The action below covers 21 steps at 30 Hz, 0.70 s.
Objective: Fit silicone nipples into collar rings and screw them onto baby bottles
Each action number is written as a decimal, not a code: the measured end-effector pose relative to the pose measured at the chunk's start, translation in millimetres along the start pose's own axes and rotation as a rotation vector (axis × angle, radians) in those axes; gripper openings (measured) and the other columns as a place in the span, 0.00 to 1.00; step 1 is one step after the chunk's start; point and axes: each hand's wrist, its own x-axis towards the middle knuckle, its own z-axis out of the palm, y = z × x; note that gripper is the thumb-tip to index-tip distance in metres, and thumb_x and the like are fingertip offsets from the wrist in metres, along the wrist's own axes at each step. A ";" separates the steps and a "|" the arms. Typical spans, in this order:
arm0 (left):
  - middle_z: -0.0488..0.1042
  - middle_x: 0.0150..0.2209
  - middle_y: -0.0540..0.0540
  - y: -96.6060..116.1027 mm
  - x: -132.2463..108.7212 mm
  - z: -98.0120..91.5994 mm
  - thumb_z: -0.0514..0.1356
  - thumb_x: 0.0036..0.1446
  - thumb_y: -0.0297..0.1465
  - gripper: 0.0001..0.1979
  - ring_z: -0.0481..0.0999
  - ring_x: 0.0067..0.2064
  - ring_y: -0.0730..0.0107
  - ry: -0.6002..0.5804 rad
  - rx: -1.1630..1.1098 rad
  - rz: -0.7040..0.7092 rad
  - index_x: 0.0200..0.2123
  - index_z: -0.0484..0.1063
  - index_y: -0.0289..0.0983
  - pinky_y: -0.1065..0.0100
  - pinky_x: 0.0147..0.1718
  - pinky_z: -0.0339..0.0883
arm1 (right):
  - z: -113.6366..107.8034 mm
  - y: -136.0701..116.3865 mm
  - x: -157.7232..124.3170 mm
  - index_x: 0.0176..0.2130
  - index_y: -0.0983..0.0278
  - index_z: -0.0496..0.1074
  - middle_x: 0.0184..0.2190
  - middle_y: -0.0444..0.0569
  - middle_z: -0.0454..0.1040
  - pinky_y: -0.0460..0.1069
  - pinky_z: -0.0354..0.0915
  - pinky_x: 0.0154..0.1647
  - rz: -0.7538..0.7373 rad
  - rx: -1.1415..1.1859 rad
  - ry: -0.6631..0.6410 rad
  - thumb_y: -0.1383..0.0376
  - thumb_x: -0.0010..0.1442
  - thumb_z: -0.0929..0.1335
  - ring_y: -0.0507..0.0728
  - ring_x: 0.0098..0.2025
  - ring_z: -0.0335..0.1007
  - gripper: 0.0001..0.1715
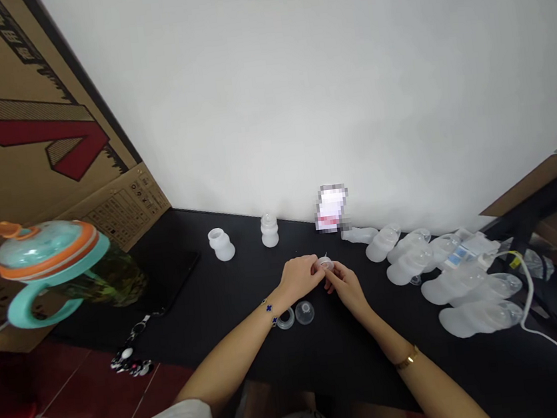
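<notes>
Along this black table (pixel 393 384), the far edge runs into a white wall (pixel 346 94) at 12 o'clock, well beyond my hands, and the left edge drops to red floor tiles (pixel 73 393) at 9 o'clock. A large cardboard box (pixel 22 124) leans at 10 o'clock, with a teal and orange lidded cup (pixel 50 255) in front of it. From 2 to 3 o'clock, a crowd of frosted bottles (pixel 461 289) lies on its side, their clear ends pointing roughly toward my right, with a white cable (pixel 533 304) beyond them. That cluster sits near my right hand (pixel 346 286), but not touching it. At 11 o'clock, two small white bottle pieces (pixel 221 244) (pixel 269 230) stand upright near the wall, and a pixelated packet (pixel 331 208) stands at 12 o'clock. Just below my left wrist are a dark-centred ring (pixel 285 318) and a clear cap (pixel 304 313), lying close together on the table. My left hand (pixel 299 278) and right hand are closed together at 12 o'clock, pinching a small clear round part (pixel 326 264) between my fingertips, above the table. A thin tip sticks up from it toward 12 o'clock; it is too small and too hidden for me to make out any long axis.
</notes>
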 end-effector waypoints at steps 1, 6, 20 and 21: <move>0.76 0.29 0.50 -0.1 0.1 0.2 0.57 0.62 0.37 0.12 0.74 0.32 0.68 0.003 -0.001 0.003 0.28 0.70 0.39 0.68 0.29 0.55 | 0.0 0.2 0.2 0.37 0.63 0.75 0.20 0.43 0.69 0.47 0.65 0.22 0.001 -0.001 -0.001 0.41 0.56 0.70 0.53 0.22 0.66 0.28; 0.76 0.30 0.50 -2.6 0.2 3.7 0.58 0.61 0.35 0.10 0.73 0.31 0.68 0.014 0.026 0.002 0.28 0.71 0.40 0.68 0.29 0.56 | -0.7 2.2 2.2 0.37 0.62 0.75 0.21 0.43 0.69 0.48 0.65 0.22 0.004 -0.012 -0.007 0.42 0.55 0.70 0.54 0.22 0.66 0.26; 0.77 0.32 0.50 -4.5 -1.2 5.2 0.57 0.62 0.35 0.10 0.74 0.33 0.68 0.049 0.066 0.016 0.29 0.71 0.39 0.68 0.29 0.54 | -5.7 3.4 3.2 0.44 0.63 0.76 0.24 0.45 0.72 0.48 0.67 0.23 -0.007 -0.092 0.006 0.45 0.58 0.69 0.55 0.26 0.69 0.27; 0.77 0.32 0.49 -4.5 -1.3 5.2 0.56 0.62 0.36 0.11 0.74 0.33 0.68 0.050 0.065 0.021 0.29 0.71 0.39 0.68 0.29 0.55 | -5.7 3.2 3.4 0.44 0.63 0.76 0.25 0.46 0.72 0.48 0.67 0.23 -0.009 -0.083 0.006 0.45 0.58 0.69 0.55 0.26 0.69 0.27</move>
